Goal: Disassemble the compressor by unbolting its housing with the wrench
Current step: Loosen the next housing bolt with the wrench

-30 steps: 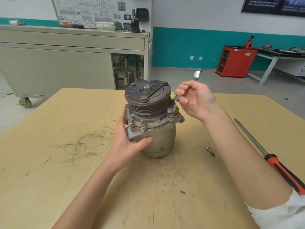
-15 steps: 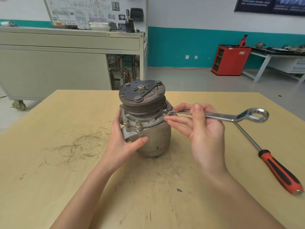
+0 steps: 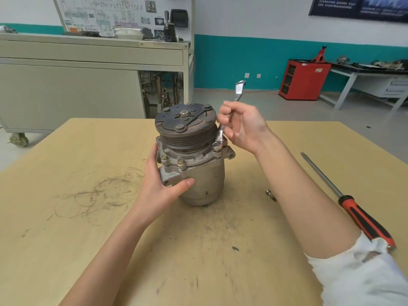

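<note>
The compressor [image 3: 198,177] stands upright near the middle of the table [image 3: 88,228], with its clutch plate [image 3: 185,120] on top. Your left hand [image 3: 159,186] grips its body: the palm lies against the side of the housing and the thumb crosses the front, just under a mounting ear. Just above that thumb, two flange bolts [image 3: 180,161] sit in the housing rim.

On the opposite side from this grip, the lower end of the wrench [image 3: 220,134] sits over another flange bolt. The shaft rises steeply past the pulley grooves and through your right hand [image 3: 242,129], whose fingers are curled round it. The ring end sticks out above your knuckles.

Under your right forearm, a loose bolt [image 3: 271,195] lies on the table, near the compressor's base but not touching it. Further out past that forearm lies a screwdriver [image 3: 362,217] with a red and black handle. Its blade points away from you and its handle end lies beside your white sleeve [image 3: 353,274].
</note>
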The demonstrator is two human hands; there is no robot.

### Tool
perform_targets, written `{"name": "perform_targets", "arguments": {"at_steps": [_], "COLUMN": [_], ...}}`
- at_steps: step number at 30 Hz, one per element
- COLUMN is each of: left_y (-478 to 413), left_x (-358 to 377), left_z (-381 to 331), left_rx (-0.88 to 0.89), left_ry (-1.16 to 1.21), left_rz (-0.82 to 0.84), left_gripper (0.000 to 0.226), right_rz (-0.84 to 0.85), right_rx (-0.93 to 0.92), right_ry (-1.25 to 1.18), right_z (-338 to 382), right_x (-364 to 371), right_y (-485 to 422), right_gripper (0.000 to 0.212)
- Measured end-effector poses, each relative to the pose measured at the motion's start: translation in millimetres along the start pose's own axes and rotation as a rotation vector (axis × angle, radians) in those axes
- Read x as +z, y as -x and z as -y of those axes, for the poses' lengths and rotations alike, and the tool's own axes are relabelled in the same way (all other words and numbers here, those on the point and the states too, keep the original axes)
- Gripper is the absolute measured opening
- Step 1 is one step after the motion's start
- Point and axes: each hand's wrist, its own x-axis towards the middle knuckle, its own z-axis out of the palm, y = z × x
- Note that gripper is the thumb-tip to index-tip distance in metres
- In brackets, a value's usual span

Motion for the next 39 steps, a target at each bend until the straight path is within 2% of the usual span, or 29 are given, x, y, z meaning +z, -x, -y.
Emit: {"name": "perform_targets", "arguments": {"at_steps": [3,6,13,18,23,30,33,36,39], "left_y": [-1,-1,-1,-1,-1,-1,-1,0,-1], "left_x": [0,0,1,0,0,0,0,-1,0], "left_z": [1,2,1,1,1,1,1,0,0], "left_rx": [0.007,0.007,0.008,0.012,0.007,0.009,0.006,0.005,0.003], "left_ry": [-0.003,-0.008,-0.003,-0.006,-0.005,-0.003,-0.001,-0.003,0.000], "left_rz": [-0.002,-0.005,-0.008,0.003,0.010,0.007,0.004,0.004,0.007], "left_gripper": [0.116,0.116,0.119,0.116,0.117,0.118,0.119,0.120,0.118], "right_rz": [-0.152,-0.281,-0.349,-0.311,-0.340,-0.293,-0.278,-0.221,-0.149], "right_rx": [-0.189,-0.406,-0.718,-0.896,-0.895,-0.883,-0.823,-0.599,-0.211], "right_ry": [-0.084,0.000,0.280,0.379,0.376,0.355,0.229,0.014,0.003], "right_z": [3,-3,-49,-65,-66,-72,-63,-35,-9], "right_x": [1,10,29,31,27,27,16,2,-4], "right_y": [20,51,99,103,99,98,90,62,22], "right_gripper": [0.038,0.037,0.027,0.013,0.012,0.013,0.021,0.030,0.036]}}
